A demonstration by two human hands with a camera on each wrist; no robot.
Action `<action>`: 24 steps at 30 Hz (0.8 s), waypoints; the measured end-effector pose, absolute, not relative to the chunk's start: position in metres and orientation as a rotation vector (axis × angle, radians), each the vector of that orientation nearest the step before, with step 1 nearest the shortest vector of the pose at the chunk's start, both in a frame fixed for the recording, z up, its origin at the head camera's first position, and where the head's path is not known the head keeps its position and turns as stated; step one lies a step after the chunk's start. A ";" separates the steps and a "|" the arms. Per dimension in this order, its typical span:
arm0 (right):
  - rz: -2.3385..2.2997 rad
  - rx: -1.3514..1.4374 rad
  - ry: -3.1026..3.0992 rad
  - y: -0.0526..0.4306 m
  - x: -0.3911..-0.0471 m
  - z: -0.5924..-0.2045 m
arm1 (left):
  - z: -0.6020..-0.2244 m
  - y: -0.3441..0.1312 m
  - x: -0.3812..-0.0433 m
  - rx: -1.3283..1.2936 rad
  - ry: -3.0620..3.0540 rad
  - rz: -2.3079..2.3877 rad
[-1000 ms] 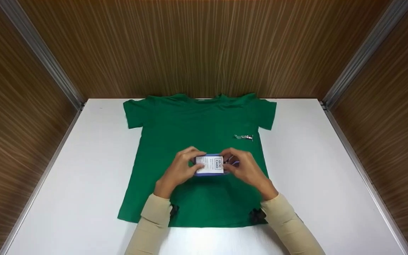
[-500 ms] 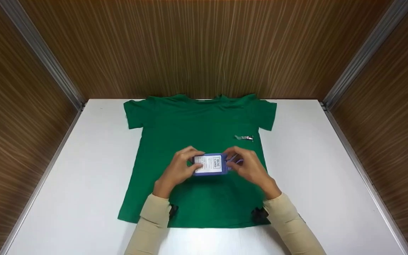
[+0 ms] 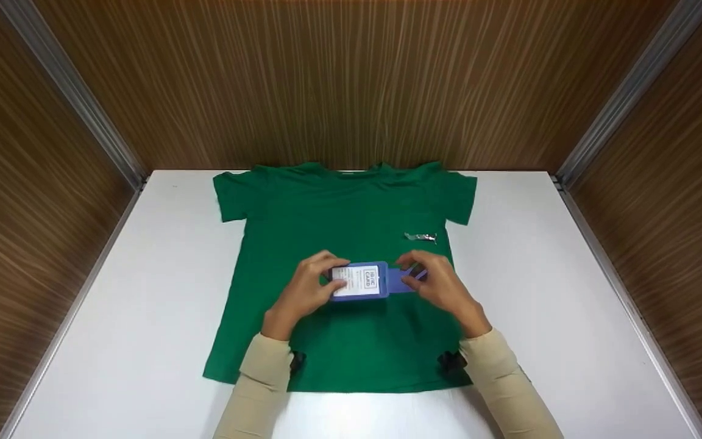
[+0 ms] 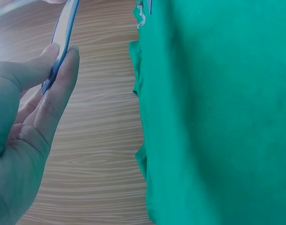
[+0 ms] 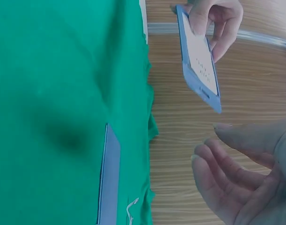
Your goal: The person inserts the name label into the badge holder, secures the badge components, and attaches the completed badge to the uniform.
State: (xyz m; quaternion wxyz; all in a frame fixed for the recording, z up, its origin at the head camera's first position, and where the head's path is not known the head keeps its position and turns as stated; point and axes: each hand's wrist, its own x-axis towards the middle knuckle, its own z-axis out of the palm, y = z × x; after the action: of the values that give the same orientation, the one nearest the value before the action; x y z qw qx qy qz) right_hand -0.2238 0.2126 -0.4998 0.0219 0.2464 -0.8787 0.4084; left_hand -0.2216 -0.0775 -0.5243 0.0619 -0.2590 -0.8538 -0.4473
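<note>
My left hand (image 3: 306, 291) pinches a blue ID card holder (image 3: 384, 279) by its left end, thumb over the front and fingers behind. A white ID card (image 3: 354, 280) with printed text sits inside its frame. In the left wrist view, the holder (image 4: 63, 37) appears nearly edge-on. My right hand (image 3: 439, 286) is just right of the holder and apart from it. The right wrist view shows that hand (image 5: 241, 173) with thumb and fingers spread, holding nothing. Below it, a flat blue piece (image 3: 398, 281) lies on the green T-shirt (image 3: 326, 219), partly hidden.
A small clear badge strap with a metal clip (image 3: 421, 237) lies on the shirt's right side. The shirt is spread flat on a white table (image 3: 521, 256). Wood-grain panels (image 3: 351, 85) stand at the back and both sides.
My right hand has let go of the holder's right end and drawn back to the right. The holder has shifted slightly left, showing more of the blue piece below.
</note>
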 end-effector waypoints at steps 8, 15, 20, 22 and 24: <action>1.247 0.739 -2.779 0.219 -0.231 -0.505 | -0.525 -0.079 -0.222 -0.780 -2.587 -1.315; 1.281 0.709 -2.850 0.227 -0.235 -0.510 | -0.526 -0.079 -0.222 -0.793 -2.574 -1.316; 1.264 0.695 -2.909 0.233 -0.239 -0.514 | -0.525 -0.079 -0.221 -0.784 -2.582 -1.319; 1.249 0.697 -2.927 0.234 -0.241 -0.516 | -0.524 -0.079 -0.222 -0.781 -2.585 -1.326; 1.232 0.696 -2.947 0.236 -0.242 -0.518 | -0.524 -0.079 -0.222 -0.779 -2.588 -1.328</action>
State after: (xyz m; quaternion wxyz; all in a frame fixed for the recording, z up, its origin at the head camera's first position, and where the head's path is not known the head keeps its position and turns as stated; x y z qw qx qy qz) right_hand -0.2417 0.2355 -0.5178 -0.0636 0.2126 -0.8996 0.3761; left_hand -0.2215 -0.0789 -0.5242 0.0652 -0.2583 -0.8575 -0.4402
